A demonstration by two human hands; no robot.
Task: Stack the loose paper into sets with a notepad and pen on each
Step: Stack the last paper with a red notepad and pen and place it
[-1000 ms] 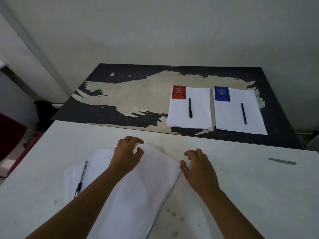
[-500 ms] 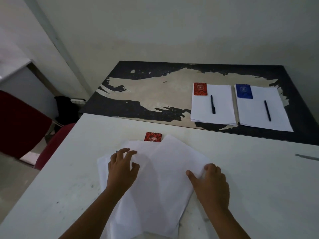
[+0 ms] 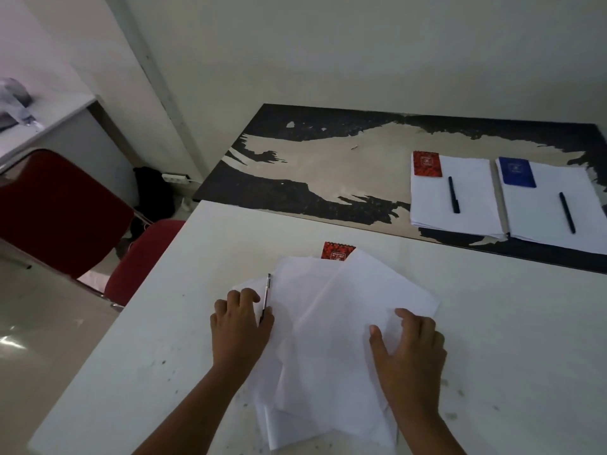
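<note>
Loose paper [image 3: 331, 339] lies fanned in an untidy pile on the white table [image 3: 509, 339], sheets skewed at several angles, lower edges near the front of the table. Left hand [image 3: 239, 326] rests on the left edge of the pile, fingers curled; thumb and forefinger appear to close on the lower end of a pen [image 3: 266, 295], though the contact itself is partly hidden. The pen lies nearly upright in the view, on the left sheets, tip end pointing away from the person. Right hand [image 3: 407, 353] lies flat on the right side of the pile, fingers spread and pressing the top sheet, thumb stretched toward the centre. A red notepad [image 3: 337, 251] sits at the far edge of the pile, its lower part covered by paper. On the dark, worn table [image 3: 295, 195] behind: two finished sets side by side, just apart. Left stack [image 3: 460, 205] carries a red notepad [image 3: 426, 163] at its far-left corner and a black pen [image 3: 453, 194] near its middle. Right stack [image 3: 551, 211] carries a blue notepad [image 3: 516, 171] and a black pen [image 3: 567, 212] likewise. A red chair [image 3: 65, 211] stands left of the white table.
</note>
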